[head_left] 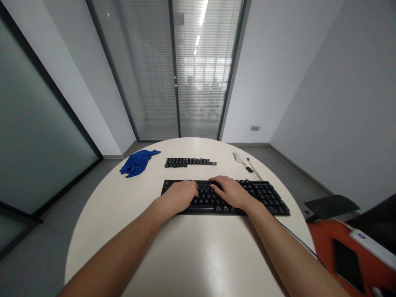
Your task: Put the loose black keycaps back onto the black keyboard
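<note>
A black keyboard [216, 208] lies on the round white table, partly covered by my hands. My left hand [182, 194] rests over its left half, fingers bent and pressed together, tips down at the keys; anything pinched there is hidden. My right hand [230, 192] lies across the middle of the keyboard, its fingers stretched to the left and the thumb apart, touching the upper keys. Behind the keyboard, several loose black keycaps [185, 161] stand in rows. Part of the keyboard's upper rows looks bare of caps, though my hands hide much of it.
A crumpled blue cloth [137, 163] lies at the table's back left. At the back right are a white fluffy piece [239, 157], a thin stick [254, 168] and a small black piece [249, 169]. A cable runs right, near a red chair [324, 237] holding a phone [348, 264].
</note>
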The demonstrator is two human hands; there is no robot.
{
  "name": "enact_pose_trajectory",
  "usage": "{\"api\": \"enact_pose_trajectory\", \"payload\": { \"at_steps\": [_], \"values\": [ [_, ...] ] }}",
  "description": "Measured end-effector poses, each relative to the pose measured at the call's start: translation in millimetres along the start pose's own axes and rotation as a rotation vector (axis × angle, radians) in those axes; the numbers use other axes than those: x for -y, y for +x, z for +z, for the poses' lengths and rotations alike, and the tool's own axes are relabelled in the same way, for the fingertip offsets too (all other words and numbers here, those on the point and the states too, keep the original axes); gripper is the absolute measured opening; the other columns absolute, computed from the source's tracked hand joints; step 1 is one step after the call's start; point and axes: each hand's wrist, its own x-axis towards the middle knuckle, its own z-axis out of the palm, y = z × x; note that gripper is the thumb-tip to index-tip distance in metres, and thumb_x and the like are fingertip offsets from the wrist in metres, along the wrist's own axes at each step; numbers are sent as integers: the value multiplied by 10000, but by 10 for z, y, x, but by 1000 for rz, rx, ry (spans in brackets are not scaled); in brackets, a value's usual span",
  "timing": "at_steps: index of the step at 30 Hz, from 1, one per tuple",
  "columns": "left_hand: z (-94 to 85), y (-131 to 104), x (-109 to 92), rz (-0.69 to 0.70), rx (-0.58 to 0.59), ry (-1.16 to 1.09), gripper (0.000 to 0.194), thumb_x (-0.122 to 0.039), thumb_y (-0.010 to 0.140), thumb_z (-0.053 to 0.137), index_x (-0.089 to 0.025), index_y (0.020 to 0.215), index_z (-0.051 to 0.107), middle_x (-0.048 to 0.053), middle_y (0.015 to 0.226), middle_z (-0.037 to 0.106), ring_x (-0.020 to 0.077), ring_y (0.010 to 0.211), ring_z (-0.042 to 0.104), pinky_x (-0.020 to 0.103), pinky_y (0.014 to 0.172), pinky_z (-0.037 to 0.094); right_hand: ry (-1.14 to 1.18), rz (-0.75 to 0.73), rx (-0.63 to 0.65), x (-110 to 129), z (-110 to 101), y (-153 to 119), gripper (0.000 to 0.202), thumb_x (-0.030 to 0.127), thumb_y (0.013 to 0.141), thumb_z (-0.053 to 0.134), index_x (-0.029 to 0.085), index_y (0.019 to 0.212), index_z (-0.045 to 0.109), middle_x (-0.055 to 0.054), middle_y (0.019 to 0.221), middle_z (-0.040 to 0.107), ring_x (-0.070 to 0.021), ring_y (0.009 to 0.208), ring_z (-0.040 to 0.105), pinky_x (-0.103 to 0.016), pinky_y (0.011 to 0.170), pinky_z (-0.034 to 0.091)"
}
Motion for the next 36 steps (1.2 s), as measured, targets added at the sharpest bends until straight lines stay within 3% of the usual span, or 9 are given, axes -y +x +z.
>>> {"api": "enact_pose_trajectory", "payload": {
  "at_steps": [5, 9, 13, 15, 18, 24, 36],
  "values": [
    [61, 24, 90, 18, -24, -79, 321, -80, 886, 491, -209, 970, 772, 78, 1140, 738, 258, 1038, 681, 343, 868, 539, 4, 6, 4, -11, 18, 3, 361, 389, 1022, 455, 194, 1253, 652, -105, 1215, 714, -265, 1143, 644, -413, 1023, 476],
    [85, 75, 308, 16, -54, -189, 312, -185, 928, 488, -256, 1074, 754, 31, 1132, 749, 221, 1030, 685, 315, 909, 525, 11, 3, -1, 3, 12, -3, 365, 395, 1025, 452, 190, 1248, 654, -103, 1211, 716, -264, 1137, 646, -412, 1022, 478],
    [208, 160, 598, -142, -310, -122, 350, -234, 974, 438, -184, 1199, 702, 78, 1325, 663, 254, 1233, 583, 368, 1043, 467, 15, 1, -2, 20, -6, -7, 363, 391, 1026, 447, 190, 1243, 657, -107, 1206, 717, -267, 1135, 647, -424, 1025, 478],
    [304, 213, 736, -181, -368, -81, 398, -235, 979, 431, -150, 1312, 631, 98, 1459, 560, 275, 1342, 489, 404, 1111, 414, 20, -1, -3, 17, -9, -8, 363, 391, 1025, 448, 193, 1247, 656, -107, 1207, 717, -268, 1137, 647, -429, 1026, 479],
    [438, 294, 890, -179, -375, -68, 508, -220, 960, 459, -148, 1463, 474, 109, 1532, 478, 274, 1403, 417, 426, 1175, 331, 29, -1, -4, 6, -6, -8, 364, 393, 1023, 452, 199, 1256, 653, -104, 1211, 716, -267, 1141, 645, -428, 1027, 480],
    [549, 415, 975, -236, -338, -98, 621, -172, 947, 389, -103, 1557, 298, 145, 1565, 418, 312, 1429, 363, 432, 1152, 335, 23, 3, 0, 14, -9, -3, 368, 389, 1025, 448, 189, 1255, 654, -112, 1210, 714, -268, 1137, 644, -425, 1023, 479],
    [622, 486, 995, -225, -304, -76, 579, -187, 952, 395, -89, 1522, 356, 153, 1517, 470, 315, 1413, 360, 431, 1141, 339, 15, 1, -3, 26, -22, -11, 366, 389, 1026, 447, 191, 1255, 653, -106, 1212, 715, -270, 1133, 646, -427, 1020, 482]
  ]
}}
